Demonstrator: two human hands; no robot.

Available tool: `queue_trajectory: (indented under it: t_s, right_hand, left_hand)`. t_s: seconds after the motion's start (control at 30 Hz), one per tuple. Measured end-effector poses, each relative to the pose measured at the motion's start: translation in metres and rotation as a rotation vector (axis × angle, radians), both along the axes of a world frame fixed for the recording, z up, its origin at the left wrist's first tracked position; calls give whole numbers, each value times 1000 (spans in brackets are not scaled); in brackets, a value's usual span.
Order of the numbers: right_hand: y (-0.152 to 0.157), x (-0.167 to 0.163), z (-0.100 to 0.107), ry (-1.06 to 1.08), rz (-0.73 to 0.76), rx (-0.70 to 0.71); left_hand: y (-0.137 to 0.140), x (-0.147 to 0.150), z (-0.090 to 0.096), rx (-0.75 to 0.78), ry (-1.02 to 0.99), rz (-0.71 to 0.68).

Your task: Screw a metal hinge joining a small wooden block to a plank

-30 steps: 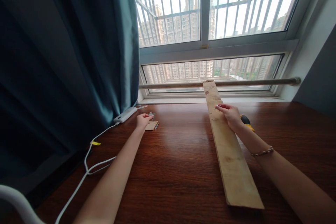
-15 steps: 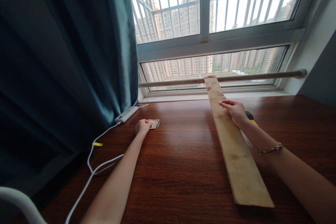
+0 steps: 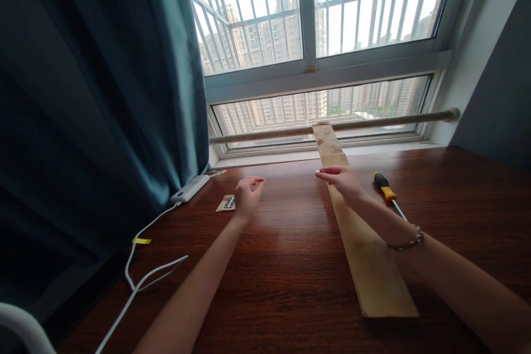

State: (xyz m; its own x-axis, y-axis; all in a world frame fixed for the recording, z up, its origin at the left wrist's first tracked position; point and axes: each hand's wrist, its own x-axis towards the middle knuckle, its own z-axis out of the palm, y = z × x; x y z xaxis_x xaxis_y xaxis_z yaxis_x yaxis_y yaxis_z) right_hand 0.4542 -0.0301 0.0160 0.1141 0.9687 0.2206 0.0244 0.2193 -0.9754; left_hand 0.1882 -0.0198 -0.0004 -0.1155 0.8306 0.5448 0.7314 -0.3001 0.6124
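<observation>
Pinched in the right hand (image 3: 342, 182) is a small pale-headed piece (image 3: 317, 173), its thin end pointing downward, held just off the left edge of a long wooden board (image 3: 369, 254). The board's long axis runs toward the window, leaning slightly left, its far end past the table's far edge, overlapping a rail (image 3: 274, 133). Right of it, a black-and-yellow screwdriver (image 3: 385, 186) lies handle toward the far edge, shaft slanting back to the right wrist. The left hand (image 3: 248, 199) hovers over the table (image 3: 269, 265), thumb and finger nearly meeting; I can't tell whether anything is between them. Just beside it, toward the table's far left corner, sits a card (image 3: 220, 206) bearing dark strips.
</observation>
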Motion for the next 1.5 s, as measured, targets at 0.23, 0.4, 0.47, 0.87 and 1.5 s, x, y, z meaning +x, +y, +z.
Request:
queue_trajectory:
  t_s: [0.23,0.4,0.47,0.87,1.5]
  right_hand:
    - [-29,-33,-4,63,316,-112]
    - [-31,-37,-8,140,322,-176]
    - [-33,-38,-8,140,333,-202]
    - [-37,-38,-8,-197,262,-6]
    - [-36,-35,-13,-449,369,-64]
  left_hand:
    - [-54,78,10,-234,-493,-581]
    - [-62,77,4,-149,-438,-514]
    - [-63,78,4,-110,-362,-498]
    - [-64,76,0,-162,-246,-507]
    - [-70,79,-6,-157,-3,-524]
